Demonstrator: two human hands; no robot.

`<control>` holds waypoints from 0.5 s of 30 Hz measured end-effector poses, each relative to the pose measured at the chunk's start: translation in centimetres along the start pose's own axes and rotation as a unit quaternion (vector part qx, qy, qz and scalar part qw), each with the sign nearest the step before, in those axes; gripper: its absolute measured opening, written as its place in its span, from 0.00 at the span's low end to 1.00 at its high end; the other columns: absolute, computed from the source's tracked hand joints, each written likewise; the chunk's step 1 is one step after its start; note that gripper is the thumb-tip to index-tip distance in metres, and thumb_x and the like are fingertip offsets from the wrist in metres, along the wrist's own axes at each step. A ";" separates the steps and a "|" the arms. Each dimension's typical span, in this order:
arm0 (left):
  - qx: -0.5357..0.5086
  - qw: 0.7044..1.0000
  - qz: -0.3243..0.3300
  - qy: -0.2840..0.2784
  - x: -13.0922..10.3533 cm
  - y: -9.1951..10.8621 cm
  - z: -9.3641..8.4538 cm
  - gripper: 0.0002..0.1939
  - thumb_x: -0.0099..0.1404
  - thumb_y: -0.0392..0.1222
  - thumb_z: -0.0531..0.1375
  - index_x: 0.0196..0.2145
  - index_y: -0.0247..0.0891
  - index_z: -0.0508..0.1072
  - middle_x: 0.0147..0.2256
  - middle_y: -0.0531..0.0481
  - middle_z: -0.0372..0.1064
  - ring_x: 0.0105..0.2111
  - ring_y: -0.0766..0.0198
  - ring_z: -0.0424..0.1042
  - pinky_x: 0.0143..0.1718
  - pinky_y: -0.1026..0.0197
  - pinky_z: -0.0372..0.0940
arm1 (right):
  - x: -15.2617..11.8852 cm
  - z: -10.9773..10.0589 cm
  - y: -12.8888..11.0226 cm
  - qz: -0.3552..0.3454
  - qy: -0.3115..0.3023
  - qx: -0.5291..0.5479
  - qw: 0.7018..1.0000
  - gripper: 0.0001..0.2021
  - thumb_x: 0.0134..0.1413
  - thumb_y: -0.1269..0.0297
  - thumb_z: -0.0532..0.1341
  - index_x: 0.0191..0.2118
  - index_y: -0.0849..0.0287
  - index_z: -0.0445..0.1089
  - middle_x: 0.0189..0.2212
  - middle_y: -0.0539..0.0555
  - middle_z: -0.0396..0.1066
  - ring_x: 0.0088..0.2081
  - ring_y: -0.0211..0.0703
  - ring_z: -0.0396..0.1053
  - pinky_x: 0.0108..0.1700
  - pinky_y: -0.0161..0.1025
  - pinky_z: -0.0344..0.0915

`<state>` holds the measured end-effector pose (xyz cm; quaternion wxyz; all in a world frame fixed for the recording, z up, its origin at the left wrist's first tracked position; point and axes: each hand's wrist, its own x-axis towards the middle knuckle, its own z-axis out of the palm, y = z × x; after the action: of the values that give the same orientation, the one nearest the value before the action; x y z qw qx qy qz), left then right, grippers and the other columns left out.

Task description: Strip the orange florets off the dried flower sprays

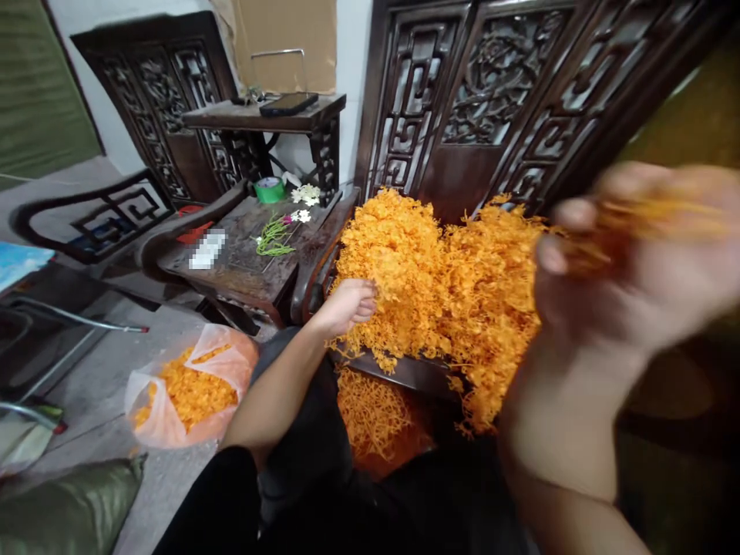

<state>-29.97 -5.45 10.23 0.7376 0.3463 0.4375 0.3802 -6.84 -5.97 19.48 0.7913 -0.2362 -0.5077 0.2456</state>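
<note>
Orange frilly strands (398, 254) fill the middle of my head-camera view, heaped in two joined mounds on a dark wooden chair (405, 374), with some spilling over its front edge. At the near left side of the heap I see the left hand (348, 305), its fingers curled inward and touching the strands; I cannot tell whether anything is pinched in them. The right hand (664, 285) is raised close to the camera at the right, blurred, its fingers bent around a small bunch of the same orange strands.

Just below the chair's edge, in front of the wearer's dark-clothed legs, more loose strands (370, 412) lie in something reddish-orange whose shape I cannot make out. Behind the heap rises the chair's carved, openwork back (462, 166). To the left, a second wooden chair (248, 277) carries a green roll of tape (270, 190), thin green sprigs (274, 240), small white flowers (305, 194) and a pixelated patch. Between the two chair backs, a wooden stand (202, 119) bears a flat black device (289, 104). On the grey floor (173, 493), a pale plastic bag (151, 434) sits open, with orange bits (200, 389) inside. A green cushion (69, 505) fills the lower left corner.
</note>
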 end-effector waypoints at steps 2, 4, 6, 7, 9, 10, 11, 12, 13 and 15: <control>-0.051 0.996 -0.001 -0.066 -0.6 0.1 0.0 0.10 0.62 0.31 0.53 0.30 0.38 0.52 0.18 0.62 0.42 0.14 0.79 0.41 0.19 0.73 0.32 | 2.3 2.1 4.4 0.094 -0.074 -0.041 0.992 0.14 0.51 0.53 0.71 0.36 0.52 0.69 0.51 0.59 0.73 0.44 0.50 0.76 0.24 0.40 0.69; -0.102 0.988 -0.003 -0.116 -1.0 0.2 -0.1 0.10 0.62 0.32 0.52 0.30 0.38 0.51 0.18 0.61 0.41 0.14 0.79 0.40 0.19 0.73 0.31 | 4.0 3.7 10.2 0.192 -0.083 -0.118 0.971 0.12 0.52 0.57 0.63 0.33 0.56 0.60 0.48 0.62 0.75 0.41 0.47 0.77 0.30 0.42 0.73; -0.137 0.981 -0.007 -0.139 -1.2 0.3 -0.4 0.08 0.63 0.32 0.51 0.30 0.37 0.52 0.18 0.61 0.40 0.14 0.79 0.38 0.18 0.73 0.31 | 5.2 4.5 15.6 0.198 -0.144 -0.352 0.904 0.04 0.56 0.65 0.54 0.37 0.59 0.61 0.40 0.64 0.75 0.35 0.44 0.75 0.35 0.42 0.73; -0.148 0.977 -0.011 -0.150 -1.3 0.2 -0.7 0.06 0.64 0.33 0.51 0.31 0.37 0.54 0.18 0.61 0.39 0.15 0.78 0.37 0.18 0.73 0.31 | 5.5 4.5 17.9 0.191 -0.163 -0.417 0.874 0.08 0.56 0.66 0.54 0.40 0.63 0.64 0.38 0.67 0.75 0.35 0.47 0.74 0.38 0.45 0.73; -0.163 0.970 -0.015 -0.180 -1.2 0.2 -1.2 0.04 0.65 0.35 0.52 0.32 0.36 0.58 0.18 0.61 0.36 0.15 0.78 0.35 0.18 0.73 0.31 | 5.5 4.2 21.3 0.155 -0.201 -0.490 0.834 0.14 0.56 0.67 0.55 0.45 0.68 0.68 0.43 0.71 0.74 0.43 0.53 0.73 0.50 0.50 0.70; -0.167 0.966 -0.013 -0.197 -1.2 0.1 -1.4 0.04 0.65 0.37 0.53 0.33 0.35 0.60 0.18 0.61 0.34 0.15 0.78 0.34 0.18 0.73 0.32 | 5.3 3.9 22.5 0.137 -0.226 -0.508 0.820 0.17 0.57 0.66 0.55 0.49 0.70 0.69 0.48 0.73 0.72 0.49 0.57 0.70 0.56 0.53 0.66; -0.169 0.962 -0.009 -0.215 -1.1 0.0 -1.6 0.05 0.65 0.38 0.54 0.33 0.35 0.61 0.18 0.62 0.33 0.16 0.78 0.33 0.18 0.73 0.32 | 5.0 3.7 23.5 0.120 -0.255 -0.527 0.802 0.19 0.59 0.64 0.56 0.52 0.71 0.70 0.53 0.75 0.69 0.55 0.61 0.66 0.61 0.56 0.60; -0.169 0.959 -0.005 -0.230 -1.1 0.0 -1.8 0.06 0.65 0.39 0.56 0.33 0.35 0.62 0.18 0.62 0.32 0.16 0.78 0.32 0.17 0.73 0.32 | 4.6 3.5 24.2 0.109 -0.285 -0.545 0.781 0.22 0.60 0.61 0.57 0.55 0.71 0.70 0.58 0.76 0.65 0.60 0.65 0.62 0.65 0.59 0.54; -0.168 0.956 -0.001 -0.242 -1.1 -0.1 -1.9 0.07 0.64 0.40 0.57 0.32 0.35 0.63 0.18 0.62 0.32 0.16 0.78 0.32 0.17 0.73 0.32 | 4.2 3.3 24.8 0.104 -0.314 -0.560 0.760 0.25 0.62 0.57 0.58 0.57 0.72 0.70 0.61 0.77 0.62 0.64 0.68 0.57 0.67 0.63 0.48; -0.162 0.952 -0.003 -0.260 -1.1 -0.3 -2.1 0.09 0.62 0.41 0.60 0.31 0.35 0.63 0.17 0.61 0.32 0.16 0.78 0.32 0.17 0.73 0.33 | 3.8 3.1 25.3 0.105 -0.356 -0.583 0.723 0.34 0.65 0.47 0.57 0.64 0.73 0.65 0.67 0.79 0.54 0.70 0.74 0.45 0.69 0.70 0.34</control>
<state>-32.15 -6.13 9.59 0.8731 0.3073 0.1642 0.3411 -12.10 16.22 7.45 0.2275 -0.5981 -0.7669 0.0485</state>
